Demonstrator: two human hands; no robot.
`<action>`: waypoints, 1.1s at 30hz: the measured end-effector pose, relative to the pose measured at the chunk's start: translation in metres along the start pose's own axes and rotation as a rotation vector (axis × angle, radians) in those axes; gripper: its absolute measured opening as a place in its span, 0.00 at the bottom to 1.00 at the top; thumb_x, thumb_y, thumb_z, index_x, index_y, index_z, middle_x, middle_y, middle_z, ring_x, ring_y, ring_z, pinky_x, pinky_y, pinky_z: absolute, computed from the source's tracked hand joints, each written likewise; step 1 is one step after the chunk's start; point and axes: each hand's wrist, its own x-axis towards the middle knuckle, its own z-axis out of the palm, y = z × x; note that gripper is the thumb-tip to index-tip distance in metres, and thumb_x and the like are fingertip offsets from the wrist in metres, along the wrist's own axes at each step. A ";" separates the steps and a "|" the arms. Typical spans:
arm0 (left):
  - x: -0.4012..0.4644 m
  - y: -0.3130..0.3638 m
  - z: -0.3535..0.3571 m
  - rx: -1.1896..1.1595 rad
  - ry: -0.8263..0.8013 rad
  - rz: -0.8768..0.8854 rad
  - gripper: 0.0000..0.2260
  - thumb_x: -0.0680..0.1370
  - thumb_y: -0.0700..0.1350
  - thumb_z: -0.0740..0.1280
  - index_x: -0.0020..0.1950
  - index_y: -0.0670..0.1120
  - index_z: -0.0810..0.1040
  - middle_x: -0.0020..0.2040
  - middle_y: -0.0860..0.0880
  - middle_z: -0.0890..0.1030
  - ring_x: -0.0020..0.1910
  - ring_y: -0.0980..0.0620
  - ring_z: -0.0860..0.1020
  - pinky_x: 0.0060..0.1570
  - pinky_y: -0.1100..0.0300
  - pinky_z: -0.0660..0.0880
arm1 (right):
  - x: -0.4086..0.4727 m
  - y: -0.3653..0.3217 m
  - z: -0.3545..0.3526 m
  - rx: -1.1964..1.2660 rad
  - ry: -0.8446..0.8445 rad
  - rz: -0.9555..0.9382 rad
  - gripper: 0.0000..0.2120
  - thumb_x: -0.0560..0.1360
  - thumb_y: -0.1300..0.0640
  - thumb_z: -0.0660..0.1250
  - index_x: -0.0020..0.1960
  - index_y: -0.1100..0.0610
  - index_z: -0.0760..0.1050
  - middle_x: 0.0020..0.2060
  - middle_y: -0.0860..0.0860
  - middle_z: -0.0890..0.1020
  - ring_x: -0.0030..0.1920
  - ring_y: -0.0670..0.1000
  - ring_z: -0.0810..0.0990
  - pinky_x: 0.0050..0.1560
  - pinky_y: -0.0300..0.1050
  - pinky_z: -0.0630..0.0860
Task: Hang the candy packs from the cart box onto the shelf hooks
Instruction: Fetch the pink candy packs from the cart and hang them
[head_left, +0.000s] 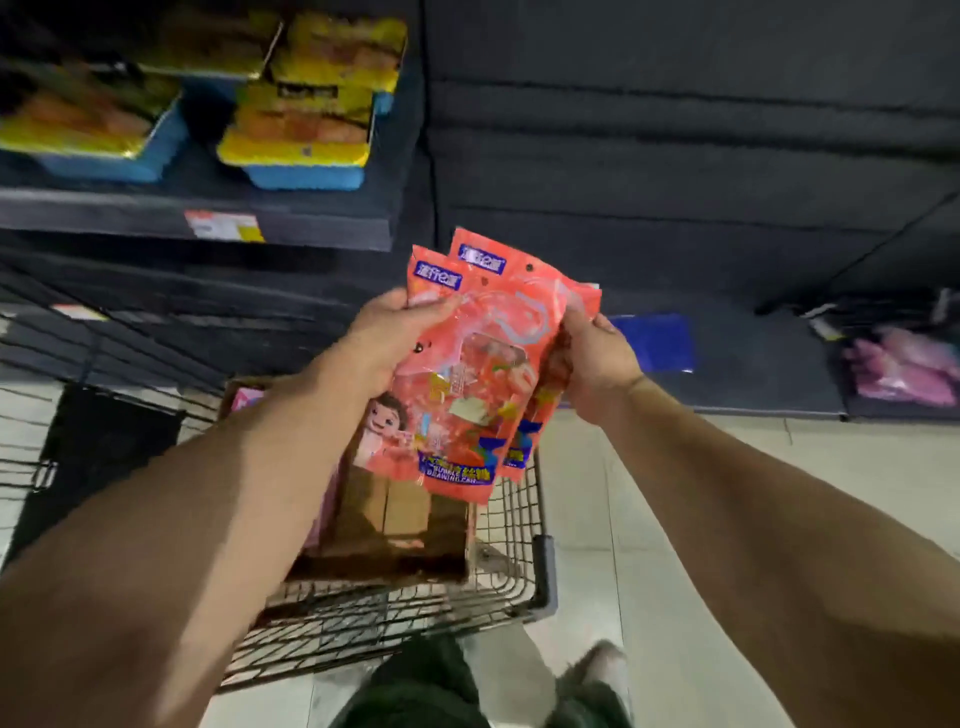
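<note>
two red candy packs (467, 374) held overlapped in front of the chest, above the cart, tops tilted up and away toward the shelving; front pack shows a cartoon child and a blue label strip at its lower edge, rear pack offset to the right and slightly higher, small hang hole visible near its top. left hand (387, 338) grip closed on the left edge of the front pack, thumb lying across its upper face. right hand (597, 358) grip closed on the right edge of the stack, fingers wrapped behind; cannot tell which of the two packs those fingers contact. below the packs, an open cardboard box (395, 525) sits in the wire shopping cart (514, 566); a pink item shows at the box's far left corner, interior otherwise in shadow. a black bag or panel (98, 447) hangs in the cart's left part. upper left, a dark shelf (311, 223) carries yellow-topped blue tins (296, 135) with a price tag (223, 226) on its edge. to the right, dark back panels; low shelf holds a blue pack (660, 343) and pink packs (904, 369), well apart from the hands. pale tiled floor (649, 545); the person's dark trousers and a shoe (602, 665) at the bottom edge.
</note>
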 end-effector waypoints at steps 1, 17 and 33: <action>-0.001 0.013 0.019 0.005 -0.003 0.034 0.19 0.67 0.52 0.80 0.54 0.47 0.85 0.52 0.47 0.86 0.53 0.45 0.84 0.61 0.43 0.77 | -0.006 -0.017 -0.019 0.004 0.007 -0.052 0.13 0.79 0.49 0.67 0.40 0.55 0.72 0.24 0.49 0.73 0.21 0.47 0.69 0.26 0.38 0.66; -0.133 0.071 0.475 -0.035 -0.341 0.213 0.09 0.72 0.53 0.78 0.47 0.51 0.83 0.51 0.45 0.86 0.55 0.41 0.83 0.62 0.38 0.76 | -0.148 -0.144 -0.494 0.138 0.500 -0.381 0.10 0.79 0.52 0.66 0.49 0.59 0.79 0.52 0.63 0.84 0.49 0.61 0.84 0.54 0.56 0.82; -0.094 0.089 0.681 -0.002 -0.468 0.102 0.29 0.58 0.65 0.77 0.53 0.51 0.83 0.53 0.45 0.86 0.55 0.41 0.83 0.60 0.38 0.77 | -0.106 -0.177 -0.676 0.079 0.724 -0.334 0.11 0.75 0.44 0.70 0.46 0.53 0.79 0.47 0.53 0.85 0.49 0.56 0.85 0.54 0.55 0.81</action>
